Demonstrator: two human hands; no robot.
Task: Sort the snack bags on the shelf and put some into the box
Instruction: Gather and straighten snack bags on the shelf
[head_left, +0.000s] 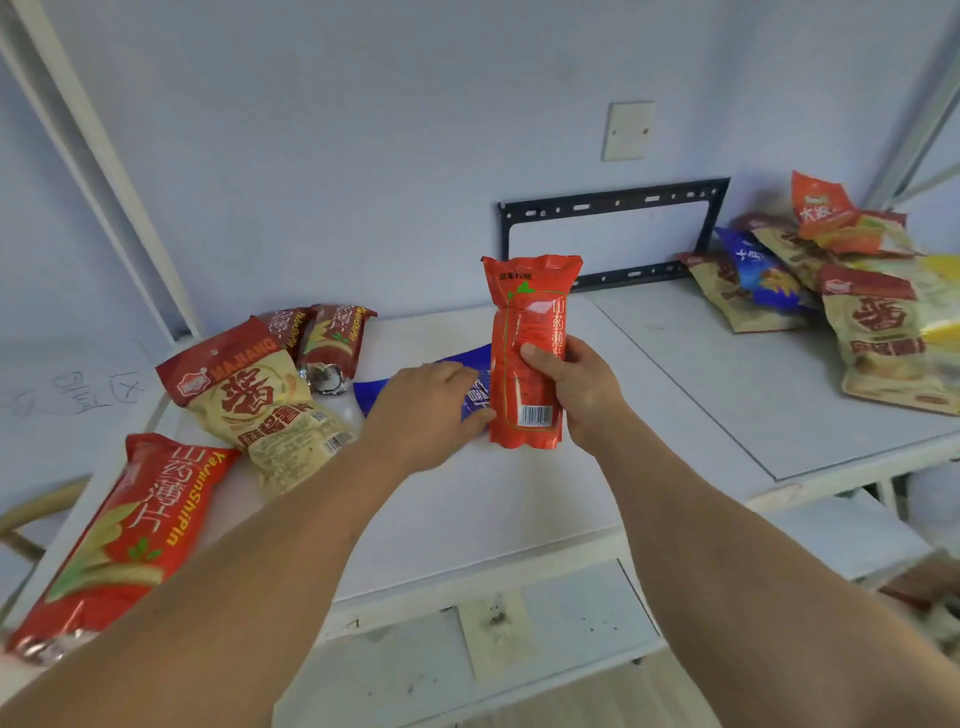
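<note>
my right hand (576, 384) grips a red snack bag (527, 353) upright at the frame's centre, thumb across its front, above the white shelf (519, 499). my left hand (431, 410) lies flat, fingers straight, on a blue bag (475, 369) lying on the shelf. more bags sit at left (260, 400) and in a pile at upper right (831, 270).

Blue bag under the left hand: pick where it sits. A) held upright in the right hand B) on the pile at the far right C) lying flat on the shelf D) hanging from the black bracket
C: the blue bag lies flat on the shelf under the left hand, while the right hand holds the red bag upright.
</note>
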